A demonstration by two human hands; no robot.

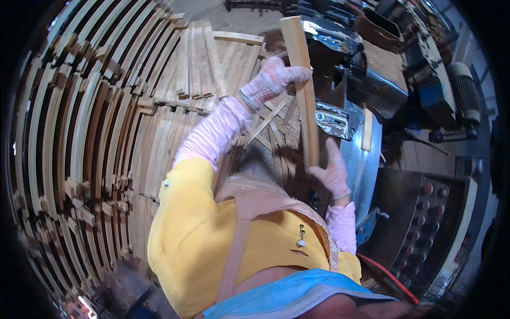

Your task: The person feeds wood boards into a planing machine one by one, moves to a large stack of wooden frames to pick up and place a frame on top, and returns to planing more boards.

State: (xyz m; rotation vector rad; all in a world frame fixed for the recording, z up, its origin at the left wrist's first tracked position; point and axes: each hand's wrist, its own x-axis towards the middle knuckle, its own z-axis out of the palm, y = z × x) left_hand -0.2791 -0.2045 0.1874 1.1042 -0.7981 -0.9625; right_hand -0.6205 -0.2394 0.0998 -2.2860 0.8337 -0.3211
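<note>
A long wooden strip (303,111) stands between my two hands, running from the top middle of the view down toward my apron. My left hand (272,84), in a pale knit glove, grips its upper part; the thumb lies across the wood and the other fingers are partly hidden. My right hand (334,173), also gloved, is beside the strip's lower end with thumb and fingers spread. The thumb is close to the wood; whether it touches cannot be told. Just right of the strip is the machine's metal bracket (334,119).
Stacked wooden strips (87,138) fill the left side. More loose strips (202,58) lie beyond my left arm. At right are a curved metal machine table (366,170) bearing a short wood piece (367,129), a button panel (425,228), a motor (465,90) and a red hose (390,276).
</note>
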